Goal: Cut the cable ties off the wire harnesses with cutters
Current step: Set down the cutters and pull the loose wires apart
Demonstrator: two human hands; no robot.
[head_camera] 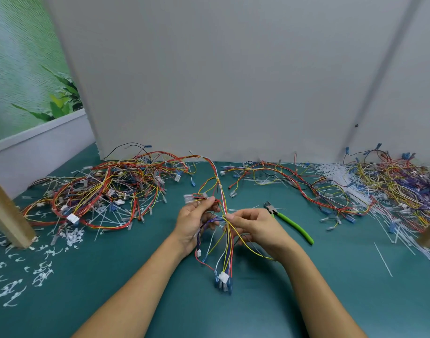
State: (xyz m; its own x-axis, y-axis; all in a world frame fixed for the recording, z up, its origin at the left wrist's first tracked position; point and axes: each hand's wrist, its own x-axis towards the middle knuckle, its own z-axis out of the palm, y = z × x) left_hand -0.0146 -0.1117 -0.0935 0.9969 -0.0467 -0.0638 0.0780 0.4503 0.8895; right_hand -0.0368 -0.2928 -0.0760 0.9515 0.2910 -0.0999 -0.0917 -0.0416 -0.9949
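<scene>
**Both hands on the harness, cutters parked**

Head view: your left hand (194, 222) pinches the harness (222, 230) near its clear connectors, and your right hand (254, 226) pinches the bundle where the wires meet, just beside the left. Held this way, the loose ends and the white plug (223, 277) hang free toward you, probably so you can fan the wires and find the next tie. The far end trails up the mat (331, 289) toward the left pile (99, 191) of harnesses.

The cutters (288, 222) lie on the mat just right of your right hand, jaws pointing away, green handles toward you, so they look easy to reach once a tie turns up. Neither hand holds them.

Cut ties (26, 276) litter the mat at your left; another tangle (391, 189) of wires and long white ties sits far right, well apart.
</scene>
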